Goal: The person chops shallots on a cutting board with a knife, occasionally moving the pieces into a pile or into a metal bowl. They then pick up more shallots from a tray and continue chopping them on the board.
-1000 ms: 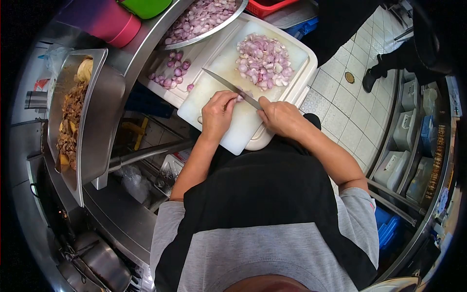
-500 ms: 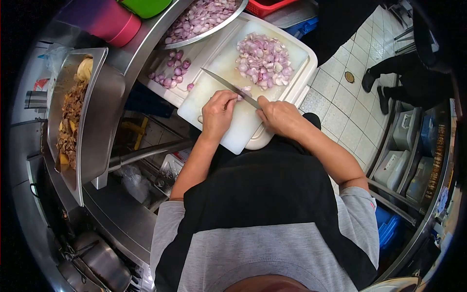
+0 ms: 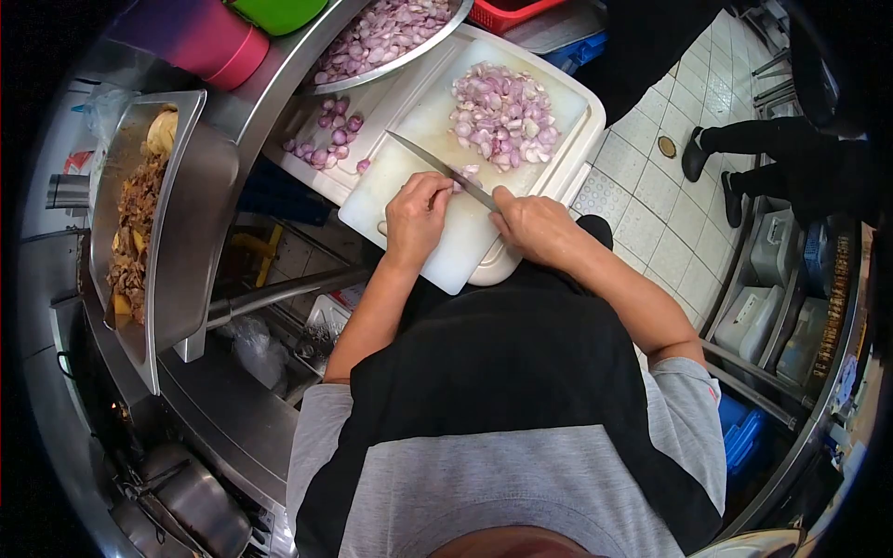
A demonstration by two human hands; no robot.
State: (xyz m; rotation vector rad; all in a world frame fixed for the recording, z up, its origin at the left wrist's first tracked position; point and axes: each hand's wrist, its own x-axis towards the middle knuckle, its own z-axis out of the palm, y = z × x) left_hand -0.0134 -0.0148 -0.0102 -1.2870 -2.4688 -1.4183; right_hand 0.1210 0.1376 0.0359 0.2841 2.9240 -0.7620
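Note:
My right hand (image 3: pixel 538 225) grips the handle of a long knife (image 3: pixel 437 166) whose blade lies across a white cutting board (image 3: pixel 465 244). My left hand (image 3: pixel 416 219) presses a shallot (image 3: pixel 462 177) down against the blade, fingers curled. A pile of cut shallot pieces (image 3: pixel 503 116) lies at the far end of the board. Whole peeled shallots (image 3: pixel 330 139) lie loose to the left of the board.
A steel bowl of peeled shallots (image 3: pixel 377 37) stands beyond the board. A steel tray of cooked food (image 3: pixel 139 214) sits at left, above pots (image 3: pixel 191 502). Another person's legs and dark shoes (image 3: pixel 707 153) stand on the tiled floor at right, near shelves of containers (image 3: pixel 772 279).
My hands and the knife stay almost still over the shallot. The other person's feet at right have shifted leftward on the floor.

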